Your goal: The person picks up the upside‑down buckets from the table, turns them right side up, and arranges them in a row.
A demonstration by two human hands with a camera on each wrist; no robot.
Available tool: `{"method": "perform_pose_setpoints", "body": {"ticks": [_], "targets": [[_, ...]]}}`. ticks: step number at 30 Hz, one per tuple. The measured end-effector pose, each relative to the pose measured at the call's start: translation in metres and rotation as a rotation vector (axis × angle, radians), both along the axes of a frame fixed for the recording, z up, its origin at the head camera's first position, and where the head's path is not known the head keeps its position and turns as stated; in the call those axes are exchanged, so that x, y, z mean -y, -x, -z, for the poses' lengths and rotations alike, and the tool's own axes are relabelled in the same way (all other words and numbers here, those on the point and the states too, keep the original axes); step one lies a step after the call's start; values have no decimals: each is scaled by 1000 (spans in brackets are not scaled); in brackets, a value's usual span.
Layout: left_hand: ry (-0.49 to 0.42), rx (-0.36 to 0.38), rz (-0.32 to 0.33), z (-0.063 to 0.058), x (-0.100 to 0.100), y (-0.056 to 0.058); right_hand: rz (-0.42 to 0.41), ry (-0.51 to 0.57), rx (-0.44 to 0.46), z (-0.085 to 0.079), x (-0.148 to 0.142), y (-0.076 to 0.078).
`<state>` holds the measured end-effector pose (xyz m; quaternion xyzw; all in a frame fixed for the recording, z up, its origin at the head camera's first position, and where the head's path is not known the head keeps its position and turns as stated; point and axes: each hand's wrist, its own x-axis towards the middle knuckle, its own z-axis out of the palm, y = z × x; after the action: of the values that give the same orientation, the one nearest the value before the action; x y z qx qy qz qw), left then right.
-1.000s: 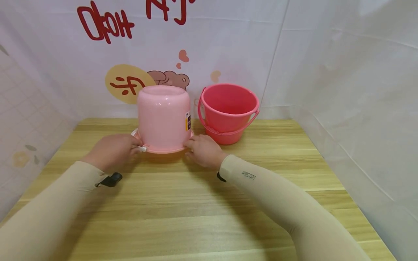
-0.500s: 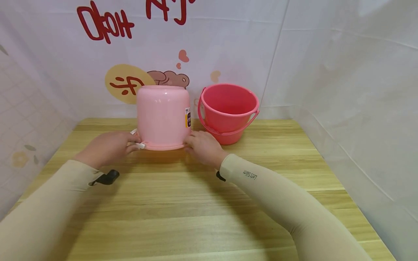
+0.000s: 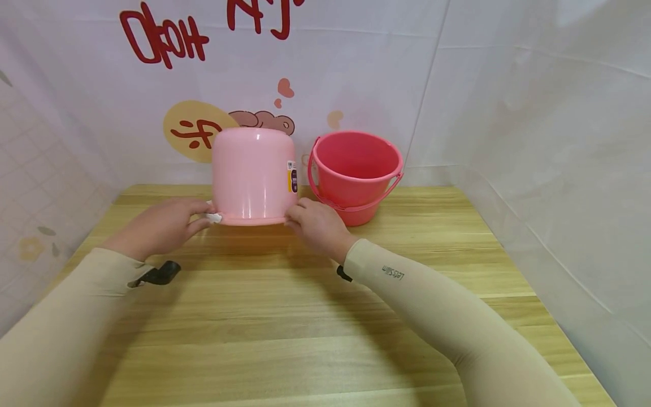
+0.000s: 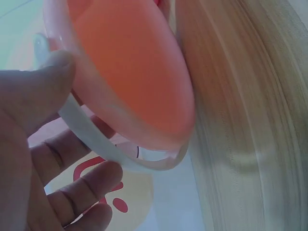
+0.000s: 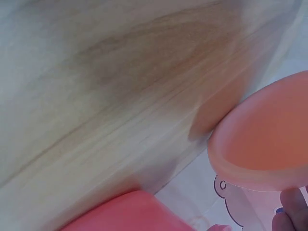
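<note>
A light pink bucket [image 3: 252, 175] is upside down at the back left of the table, its near rim raised and its base leaning toward the wall. My left hand [image 3: 165, 226] pinches the rim on the left side by the white bucket handle [image 4: 89, 132]; in the left wrist view the thumb lies on the near side and the fingers are behind. The right hand [image 3: 320, 229] grips the rim at the right, below a label [image 3: 292, 177]. In the right wrist view, fingertips [image 5: 291, 204] show at the outside of the rim. The orange-lit inside faces both wrist cameras.
A darker pink bucket [image 3: 351, 189] stands upright just right of the light pink one, its handle hanging down in front. The wooden table [image 3: 305, 328] meets a printed white backdrop [image 3: 376, 73] at the back, with cloth walls at both sides.
The light pink bucket's near rim has risen and its base has tilted back toward the wall. Both hands have moved up with the rim. The darker bucket has stayed put.
</note>
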<state>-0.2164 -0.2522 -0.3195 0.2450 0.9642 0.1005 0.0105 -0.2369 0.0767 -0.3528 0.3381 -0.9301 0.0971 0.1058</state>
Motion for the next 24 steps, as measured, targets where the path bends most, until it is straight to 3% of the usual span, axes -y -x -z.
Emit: {"method": "perform_pose_setpoints", "body": {"ticks": [16, 24], "targets": [[-79, 21, -35, -14, -5, -7, -5, 59, -60, -11, -5, -2], [-144, -28, -55, -15, -7, -10, -12, 98, -68, -13, -7, -1]]}}
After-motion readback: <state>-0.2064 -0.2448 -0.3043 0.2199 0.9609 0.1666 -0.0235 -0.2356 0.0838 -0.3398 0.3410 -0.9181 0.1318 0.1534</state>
